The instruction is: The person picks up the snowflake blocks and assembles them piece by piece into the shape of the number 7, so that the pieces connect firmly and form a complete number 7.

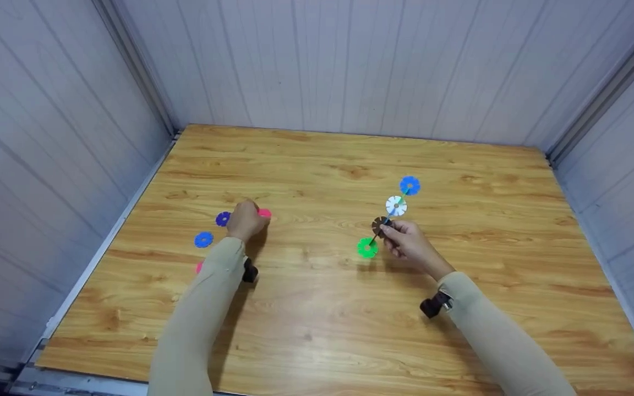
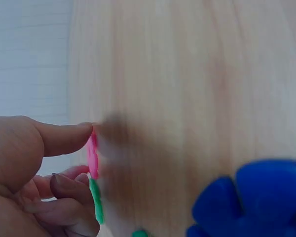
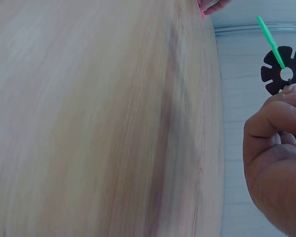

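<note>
My right hand [image 1: 411, 242] pinches a chain of notched plastic discs by its black disc [image 3: 271, 74]. A green disc [image 1: 367, 248] slots in at the near end; a white disc [image 1: 396, 205] and a blue disc [image 1: 410, 186] follow toward the far end. The chain is held above the table. At the left, my left hand [image 1: 245, 221] pinches a pink disc [image 2: 92, 155] between thumb and fingers, close to the tabletop. A green disc [image 2: 96, 201] shows just beyond the fingers in the left wrist view.
Beside my left hand lie a dark blue disc [image 1: 223, 219] and a lighter blue disc [image 1: 203, 240]. Another pink disc [image 1: 199, 267] is partly hidden by the left sleeve. Pale panel walls [image 1: 317, 66] enclose the wooden table [image 1: 306, 330] at the back and both sides.
</note>
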Tool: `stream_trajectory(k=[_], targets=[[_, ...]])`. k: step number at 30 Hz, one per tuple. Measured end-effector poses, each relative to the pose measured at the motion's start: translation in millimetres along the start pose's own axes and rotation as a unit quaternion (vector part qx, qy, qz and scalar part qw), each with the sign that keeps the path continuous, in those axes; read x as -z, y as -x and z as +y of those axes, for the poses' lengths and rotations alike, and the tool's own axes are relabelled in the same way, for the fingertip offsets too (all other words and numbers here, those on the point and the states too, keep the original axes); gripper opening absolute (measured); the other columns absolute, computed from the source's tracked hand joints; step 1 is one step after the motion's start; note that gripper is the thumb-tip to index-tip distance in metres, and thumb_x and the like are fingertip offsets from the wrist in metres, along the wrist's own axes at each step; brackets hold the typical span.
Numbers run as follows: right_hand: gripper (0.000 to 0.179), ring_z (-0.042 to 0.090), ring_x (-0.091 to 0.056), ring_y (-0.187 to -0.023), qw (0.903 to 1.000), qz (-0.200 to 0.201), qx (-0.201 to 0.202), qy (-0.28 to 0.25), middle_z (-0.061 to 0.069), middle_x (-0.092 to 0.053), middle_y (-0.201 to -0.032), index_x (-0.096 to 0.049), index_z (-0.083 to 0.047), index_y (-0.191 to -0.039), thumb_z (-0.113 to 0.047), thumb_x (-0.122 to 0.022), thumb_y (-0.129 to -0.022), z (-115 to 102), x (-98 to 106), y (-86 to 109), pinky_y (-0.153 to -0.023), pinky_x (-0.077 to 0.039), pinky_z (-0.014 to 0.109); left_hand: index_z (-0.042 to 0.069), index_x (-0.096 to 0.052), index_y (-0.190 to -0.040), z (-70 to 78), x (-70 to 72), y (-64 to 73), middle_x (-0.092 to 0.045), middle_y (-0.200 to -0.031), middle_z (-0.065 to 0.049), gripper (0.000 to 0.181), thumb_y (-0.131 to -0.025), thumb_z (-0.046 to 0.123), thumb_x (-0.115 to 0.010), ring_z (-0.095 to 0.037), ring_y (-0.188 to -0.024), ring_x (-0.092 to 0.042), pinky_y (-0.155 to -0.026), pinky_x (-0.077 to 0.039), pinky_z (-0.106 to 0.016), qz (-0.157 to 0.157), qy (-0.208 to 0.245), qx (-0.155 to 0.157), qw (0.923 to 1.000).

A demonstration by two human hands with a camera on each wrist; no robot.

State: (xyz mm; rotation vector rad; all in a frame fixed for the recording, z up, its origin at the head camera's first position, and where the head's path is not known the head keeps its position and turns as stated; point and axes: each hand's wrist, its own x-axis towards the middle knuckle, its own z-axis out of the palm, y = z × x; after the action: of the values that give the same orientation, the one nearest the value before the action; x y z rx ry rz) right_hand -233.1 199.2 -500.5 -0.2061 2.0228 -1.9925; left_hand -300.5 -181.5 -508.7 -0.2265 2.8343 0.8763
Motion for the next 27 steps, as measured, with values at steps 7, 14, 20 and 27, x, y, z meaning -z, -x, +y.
stream_trajectory(k=[7, 14, 20, 27], targets=[[0.025, 0.008, -0.045, -0.049, 1.0000, -0.003, -0.003, -0.002, 0.004, -0.054, -0.065, -0.060, 0.004, -0.096, -0.016, -0.048, -0.106, 0.0, -2.8, -1.3, -0.044, -0.037, 0.019, 0.000, -0.055, -0.123, 2.4, -5.6, 6.2, -0.062, -0.118, -0.019, 0.041, -0.089, 0.018, -0.070, -0.033, -0.103, -0.059, -0.087, -0.049, -0.047, 0.007, 0.029, -0.033, 0.9990], [0.028, 0.008, -0.050, -0.049, 0.9994, 0.008, -0.009, -0.034, 0.006, -0.057, -0.072, -0.057, 0.009, -0.100, -0.017, -0.047, -0.106, -3.9, -3.5, -3.4, -0.041, -0.038, 0.020, 0.004, -0.062, -0.119, 28.5, -23.7, 22.1, -0.063, -0.099, -0.011, 0.025, -0.094, 0.011, -0.063, -0.021, -0.075, -0.059, -0.062, -0.050, -0.033, 0.006, 0.145, -0.067, 0.9871], [0.026, 0.011, -0.055, -0.053, 0.9970, 0.046, -0.017, -0.061, 0.010, -0.064, -0.080, -0.061, 0.005, -0.101, -0.018, -0.050, -0.105, -4.6, -3.9, -2.7, -0.040, -0.042, 0.020, 0.003, -0.069, -0.099, 53.7, -44.6, 45.7, -0.064, -0.089, -0.007, 0.009, -0.094, 0.010, -0.068, -0.017, -0.073, -0.058, -0.060, -0.049, -0.027, -0.006, 0.211, -0.131, 0.9686], [0.026, 0.010, -0.051, -0.050, 0.9940, 0.077, -0.004, -0.078, 0.006, -0.060, -0.072, -0.061, 0.003, -0.090, -0.019, -0.056, -0.103, -5.7, -0.3, -5.1, -0.041, -0.039, 0.019, 0.005, -0.071, -0.092, 78.0, -57.3, 68.1, -0.065, -0.079, -0.001, 0.004, -0.092, 0.009, -0.070, -0.015, -0.068, -0.060, -0.059, -0.049, -0.027, -0.009, 0.219, -0.233, 0.9475]])
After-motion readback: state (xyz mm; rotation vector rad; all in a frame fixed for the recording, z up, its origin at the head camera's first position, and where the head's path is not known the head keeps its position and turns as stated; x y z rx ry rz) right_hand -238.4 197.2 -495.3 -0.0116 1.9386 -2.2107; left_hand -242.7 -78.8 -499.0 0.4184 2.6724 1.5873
